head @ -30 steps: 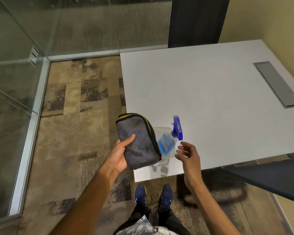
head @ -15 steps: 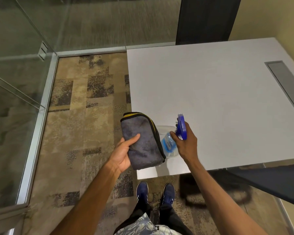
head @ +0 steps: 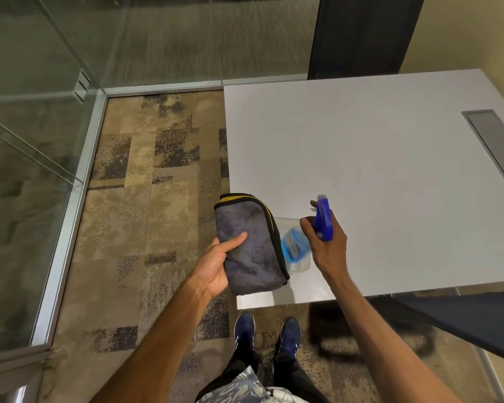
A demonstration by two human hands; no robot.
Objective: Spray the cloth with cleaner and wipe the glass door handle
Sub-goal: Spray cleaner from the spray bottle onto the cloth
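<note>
A folded grey cloth [head: 249, 242] with a yellow and black edge is held flat in my left hand [head: 217, 264], thumb on top, over the white table's near left corner. Just right of it, my right hand [head: 326, 242] grips the neck of a clear spray bottle [head: 294, 247] of blue cleaner; its blue trigger head [head: 324, 218] sticks up above my fingers. The bottle's base stands on or just above the table. No door handle shows in this view.
The white table [head: 376, 170] fills the right side, with a grey cable hatch [head: 495, 146] near its far right. Glass walls in metal frames [head: 70, 213] run along the left and back. A dark chair [head: 463, 321] sits at the lower right. Patterned carpet lies underfoot.
My right hand went from hovering open near the bottle to closing round its neck. My left hand kept the cloth in about the same place.
</note>
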